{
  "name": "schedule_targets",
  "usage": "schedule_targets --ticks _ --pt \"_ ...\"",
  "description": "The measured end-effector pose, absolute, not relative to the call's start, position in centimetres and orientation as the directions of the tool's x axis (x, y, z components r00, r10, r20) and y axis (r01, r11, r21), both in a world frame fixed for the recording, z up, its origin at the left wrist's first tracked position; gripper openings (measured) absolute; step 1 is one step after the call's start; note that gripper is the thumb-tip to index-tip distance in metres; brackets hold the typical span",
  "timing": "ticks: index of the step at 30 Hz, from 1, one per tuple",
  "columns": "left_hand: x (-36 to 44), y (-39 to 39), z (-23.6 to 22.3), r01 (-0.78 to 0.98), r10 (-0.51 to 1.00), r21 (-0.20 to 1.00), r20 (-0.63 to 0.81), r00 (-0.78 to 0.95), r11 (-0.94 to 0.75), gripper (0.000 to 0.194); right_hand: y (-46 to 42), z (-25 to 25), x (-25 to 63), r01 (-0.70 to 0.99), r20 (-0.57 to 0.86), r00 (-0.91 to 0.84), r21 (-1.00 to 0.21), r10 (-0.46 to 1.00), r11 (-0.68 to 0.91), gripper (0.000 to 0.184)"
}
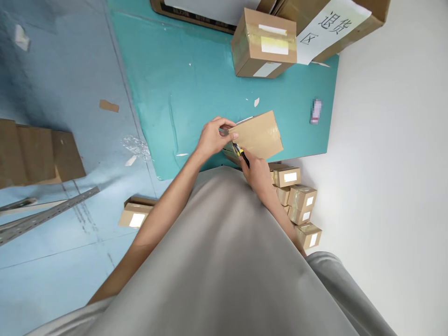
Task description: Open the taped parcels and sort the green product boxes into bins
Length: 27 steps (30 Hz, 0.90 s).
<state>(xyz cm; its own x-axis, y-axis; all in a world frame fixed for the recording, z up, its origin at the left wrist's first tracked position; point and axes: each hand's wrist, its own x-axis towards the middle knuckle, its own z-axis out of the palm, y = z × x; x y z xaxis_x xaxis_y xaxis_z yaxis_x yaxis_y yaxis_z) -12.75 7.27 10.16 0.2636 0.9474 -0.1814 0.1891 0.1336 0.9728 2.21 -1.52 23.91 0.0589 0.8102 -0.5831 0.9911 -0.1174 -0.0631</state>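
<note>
A small brown cardboard box (259,135) is tilted at the near edge of the green table, with clear tape on its right end. My left hand (214,136) grips its left corner between thumb and fingers. In my right hand (257,172) is a yellow and black utility knife (241,153), its tip against the box's left edge, just below my left thumb. The box's underside is mostly hidden.
On the green table (196,79) stand a taped box (266,44) and a larger carton with a paper sign (329,28). Stacked boxes (301,203) lie below the right edge. Cartons (38,154), an opened box (136,214) and a metal rail (52,214) are on the left floor.
</note>
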Motion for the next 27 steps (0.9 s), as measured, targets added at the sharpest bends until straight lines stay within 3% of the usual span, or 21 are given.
schedule_targets --ticks 12,19,24,27 --pt "-12.1 6.0 9.6 0.152 0.942 0.979 -0.173 0.288 0.133 0.035 -3.0 25.9 0.5 0.983 -0.682 0.171 0.166 0.711 -0.077 0.049" --pt "-11.7 5.7 10.1 0.190 0.968 0.974 -0.160 0.193 0.123 0.032 -3.1 25.4 1.5 0.988 -0.677 0.153 0.125 0.720 -0.092 0.049" --pt "-11.2 5.5 10.3 0.212 0.973 0.968 -0.169 0.154 0.135 0.029 -5.5 25.9 3.3 0.987 -0.753 0.147 0.154 0.641 -0.045 0.053" --pt "-11.0 4.8 10.1 0.217 0.966 0.963 -0.196 0.167 0.158 0.035 -6.2 26.7 4.7 0.997 -0.763 0.073 0.082 0.642 -0.016 0.047"
